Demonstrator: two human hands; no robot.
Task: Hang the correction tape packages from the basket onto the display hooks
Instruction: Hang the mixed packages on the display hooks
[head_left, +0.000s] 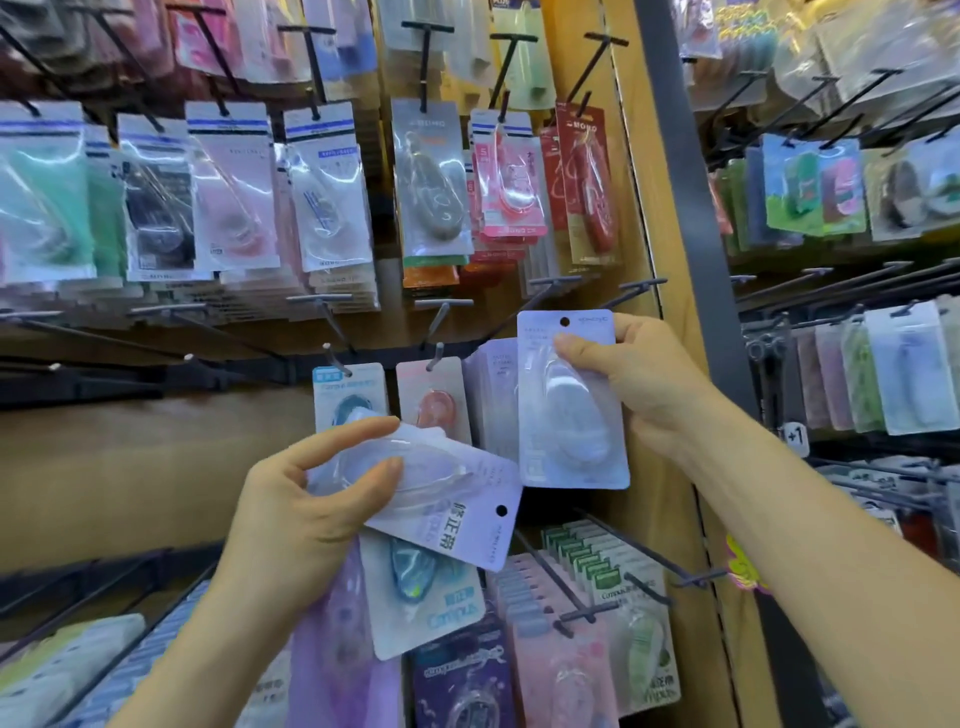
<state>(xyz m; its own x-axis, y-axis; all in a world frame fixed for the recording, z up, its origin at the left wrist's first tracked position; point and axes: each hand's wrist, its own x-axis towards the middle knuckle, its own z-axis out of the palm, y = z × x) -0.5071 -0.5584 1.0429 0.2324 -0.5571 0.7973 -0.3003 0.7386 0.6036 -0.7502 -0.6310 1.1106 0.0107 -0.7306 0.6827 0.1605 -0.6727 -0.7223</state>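
Your right grip (644, 379) pinches a package (571, 447) that seems light and slippery; hold its stiff card edge; your left grip (291, 509) clasps the spare packages (457, 499).

Single view, from a wide-angle camera worn on the person's head. The lens is facing forward onto a wooden display wall (130, 457) of hooks (332, 358) and is sitting within arm's reach of it. Both forearms are entering from the bottom edge. The left hand (291, 519), gripping a tilted lavender package (467, 514), and the right hand (644, 379), gripping an upright lavender package (571, 457), are filling mid-frame. Upper hook rows are being seen from below, lower rows from above. A dark upright post (691, 208) is leaning as straight lines are bowing toward the edges.
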